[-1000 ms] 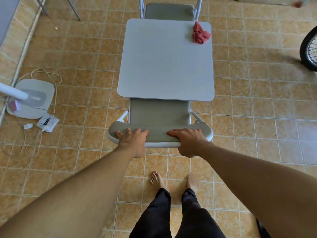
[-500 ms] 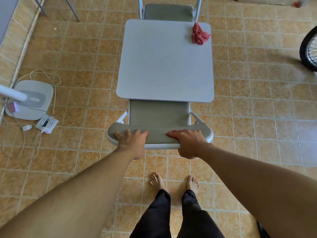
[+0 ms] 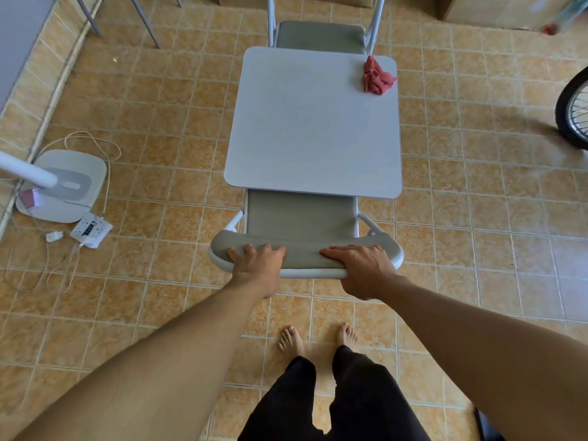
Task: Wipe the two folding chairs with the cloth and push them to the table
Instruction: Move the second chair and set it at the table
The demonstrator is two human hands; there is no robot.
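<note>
- Tan tiled floor (image 3: 159, 122) spreads under everything
- Square pale-grey surface (image 3: 311, 122) stands mid-floor, one edge facing the person
- Near folding chair (image 3: 299, 214), white tube with a grey padded seat and backrest, sits straight ahead of both hands; its backrest is under the grip and its seat reaches away from them, front part tucked beneath the surface's near edge
- The backrest's long axis runs left to right, parallel with that edge; the chair faces the surface
- Far folding chair (image 3: 318, 35), same grey pad and white tube, shows at the surface's opposite edge, seat partly hidden under it and facing back this way
- Both forearms are stretched forward and down, converging on the backrest
- Left hand (image 3: 259, 264) grips the backrest left of centre, fingers folded over its top onto the pad, thumb hidden
- Right hand (image 3: 362, 268) grips right of centre, palm over the white rim, fingers laid across the pad pointing left, thumb hidden
- Black spoked bicycle wheel (image 3: 572, 113) is cut off at the right edge
- White fan base (image 3: 63, 186) lies on the floor at left
- Crumpled red cloth (image 3: 377, 76) lies on the surface's far right corner, well apart from both hands
- White power strip (image 3: 90, 229) lies just beside the fan base
</note>
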